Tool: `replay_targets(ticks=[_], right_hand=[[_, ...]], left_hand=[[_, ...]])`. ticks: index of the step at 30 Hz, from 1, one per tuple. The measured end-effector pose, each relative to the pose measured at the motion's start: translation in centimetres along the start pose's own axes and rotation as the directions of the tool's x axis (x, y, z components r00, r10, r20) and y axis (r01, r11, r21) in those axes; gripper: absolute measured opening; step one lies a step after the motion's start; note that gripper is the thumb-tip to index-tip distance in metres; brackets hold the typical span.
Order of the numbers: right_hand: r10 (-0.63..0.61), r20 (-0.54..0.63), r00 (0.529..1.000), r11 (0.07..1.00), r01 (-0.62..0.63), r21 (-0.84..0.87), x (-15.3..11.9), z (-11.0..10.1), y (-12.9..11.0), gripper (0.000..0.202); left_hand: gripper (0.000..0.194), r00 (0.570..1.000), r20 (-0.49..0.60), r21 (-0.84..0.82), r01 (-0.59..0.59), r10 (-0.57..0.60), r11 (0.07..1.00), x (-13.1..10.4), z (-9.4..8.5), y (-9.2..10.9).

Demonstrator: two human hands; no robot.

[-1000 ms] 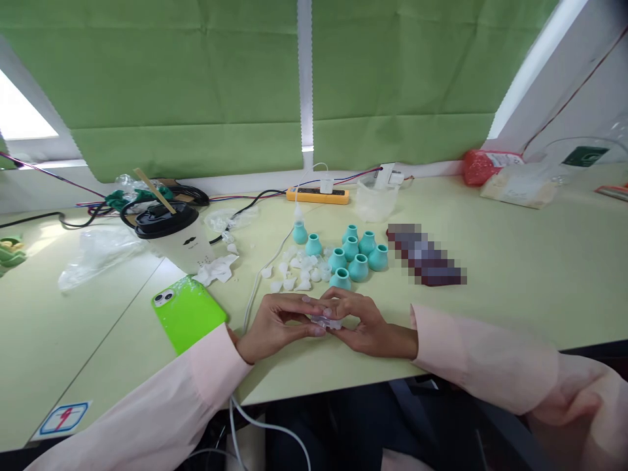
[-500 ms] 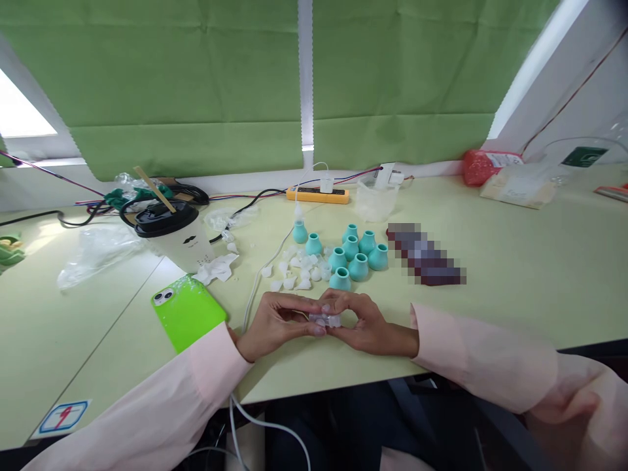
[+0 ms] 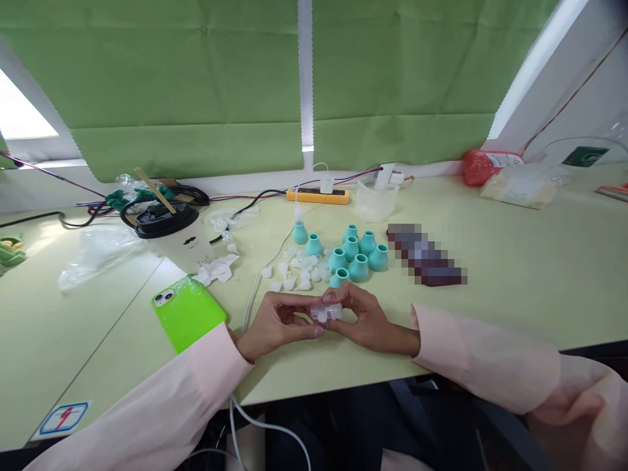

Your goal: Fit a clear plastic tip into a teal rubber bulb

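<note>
A small clear plastic piece is held between both hands near the table's front edge. My left hand grips its left side between thumb and fingers. On its right side, my right hand pinches it with thumb and fingertips. Just beyond the hands stand several teal bulb-shaped pieces with open necks, the nearest one partly hidden by my right hand. Left of them lies a loose pile of small whitish translucent parts. One teal bulb at the back has a clear tip on it.
A green phone lies left of my left hand, with a lidded cup behind it. A white cable runs along the table. Farther back are an orange power strip and a translucent tub. A dark red pixelated object lies right.
The clear piece has been raised and turned a little, so more of it shows. My right hand's fingers have moved slightly up, covering part of the nearest teal bulb.
</note>
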State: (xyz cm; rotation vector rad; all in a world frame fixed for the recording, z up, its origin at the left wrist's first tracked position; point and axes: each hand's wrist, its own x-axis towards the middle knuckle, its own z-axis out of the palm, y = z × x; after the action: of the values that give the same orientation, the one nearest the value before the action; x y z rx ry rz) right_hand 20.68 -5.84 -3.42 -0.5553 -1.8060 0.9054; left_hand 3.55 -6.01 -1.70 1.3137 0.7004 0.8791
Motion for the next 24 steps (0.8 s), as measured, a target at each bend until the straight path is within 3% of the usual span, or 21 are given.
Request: replay_targets(ticks=[9,15,20,24], right_hand=[[-0.049,0.031,0.998,0.999,0.050,-0.011,0.12,0.12,-0.25,0.020],[-0.225,0.043,0.974,0.966,0.228,-0.124,0.05,0.05,0.05,0.021],[-0.217,0.010,0.976,0.958,0.215,-0.192,-0.14,0.00,-0.02,0.022],[-0.214,-0.001,0.977,0.949,0.207,-0.238,-0.21,0.01,-0.46,0.026]], left_hand=[[0.025,0.999,-0.048,-0.045,0.012,-0.015,0.999,-0.05,0.42,0.73],[0.031,1.000,-0.012,0.124,-0.015,0.016,0.992,-0.18,0.18,0.17],[0.031,0.996,-0.010,0.207,-0.082,0.085,0.975,-0.34,0.06,0.07],[0.035,0.977,-0.091,0.272,-0.163,0.194,0.948,-0.23,-0.36,0.37]])
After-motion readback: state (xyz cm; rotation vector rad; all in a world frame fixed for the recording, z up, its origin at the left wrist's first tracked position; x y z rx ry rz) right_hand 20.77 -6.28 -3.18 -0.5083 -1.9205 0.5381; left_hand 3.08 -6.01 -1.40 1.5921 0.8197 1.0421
